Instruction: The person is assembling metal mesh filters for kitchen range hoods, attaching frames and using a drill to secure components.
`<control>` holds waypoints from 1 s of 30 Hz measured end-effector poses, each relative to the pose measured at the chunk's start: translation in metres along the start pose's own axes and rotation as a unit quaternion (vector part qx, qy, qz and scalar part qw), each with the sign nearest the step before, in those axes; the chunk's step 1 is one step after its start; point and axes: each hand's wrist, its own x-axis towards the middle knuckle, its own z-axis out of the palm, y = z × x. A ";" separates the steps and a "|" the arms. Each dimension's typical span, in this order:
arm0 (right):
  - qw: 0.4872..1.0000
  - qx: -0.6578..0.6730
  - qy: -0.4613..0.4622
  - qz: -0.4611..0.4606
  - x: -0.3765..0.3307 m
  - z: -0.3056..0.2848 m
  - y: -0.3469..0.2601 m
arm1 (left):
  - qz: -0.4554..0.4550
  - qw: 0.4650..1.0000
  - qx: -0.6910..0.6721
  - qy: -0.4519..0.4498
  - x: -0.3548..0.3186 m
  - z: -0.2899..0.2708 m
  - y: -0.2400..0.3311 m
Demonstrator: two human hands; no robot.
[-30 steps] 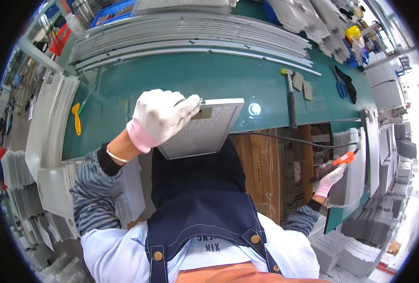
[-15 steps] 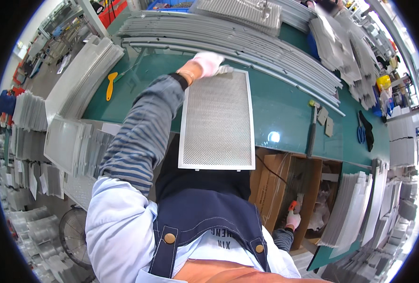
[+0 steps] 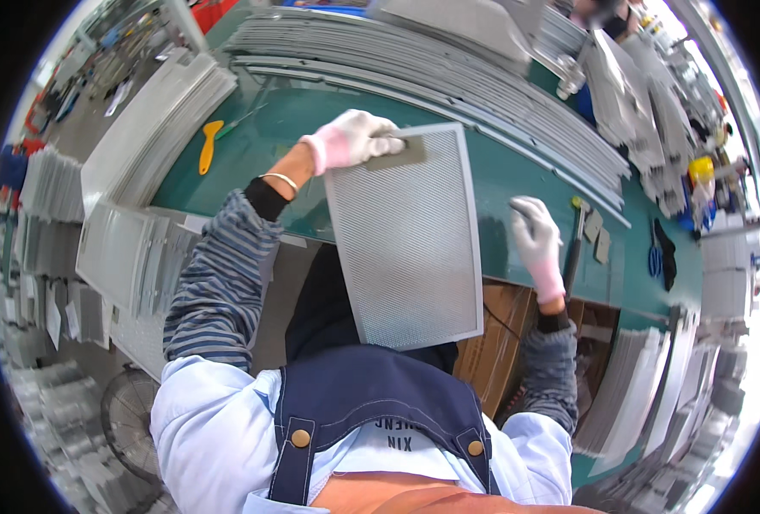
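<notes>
Mesh panel [image 3: 405, 240]: grey, rectangular, metal-framed, fine perforations; left hand [image 3: 354, 140] holding top edge.

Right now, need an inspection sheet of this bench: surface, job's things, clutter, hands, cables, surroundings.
Surface: green bench top, partly bare around the work.
Job's things: rectangular mesh filter panel, near end overhanging the bench edge; small flat grey pad pressed on its top left corner.
Clutter: yellow scraper far left; hammer, grey pads and blue-handled scissors to the right.
Hands: left hand, gloved, grips the panel's top corner; right hand, gloved, open beside the panel's right edge, by the hammer.
Cables: one thin dark lead under the bench.
Surroundings: long metal strips along the far edge; stacks of panels left and right.
</notes>
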 end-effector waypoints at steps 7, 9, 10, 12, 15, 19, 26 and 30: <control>0.852 0.470 -0.106 0.205 0.054 0.080 -0.030 | 0.032 0.998 0.058 -0.022 0.004 -0.013 -0.002; 0.838 0.487 -0.047 0.241 0.047 0.079 -0.042 | 0.053 0.997 0.048 -0.033 0.005 -0.021 0.004; 0.838 0.486 -0.047 0.246 0.041 0.078 -0.043 | 0.076 0.995 0.040 -0.044 0.007 -0.023 0.003; 0.839 0.478 0.009 0.260 0.031 0.073 -0.043 | 0.064 0.996 0.011 -0.062 0.012 -0.040 -0.008; 0.845 0.477 0.073 0.229 0.025 0.072 -0.045 | 0.055 0.991 0.097 -0.072 0.004 -0.044 0.007; 0.869 0.459 0.135 0.128 0.022 0.051 -0.070 | 0.174 0.966 0.179 0.060 -0.025 -0.056 0.085; 0.922 0.349 0.109 0.127 -0.083 0.074 -0.062 | 0.254 0.906 0.265 0.210 -0.108 0.033 0.059; 0.954 0.289 -0.031 0.071 -0.084 0.030 -0.075 | 0.255 0.876 0.275 0.304 -0.122 0.056 0.078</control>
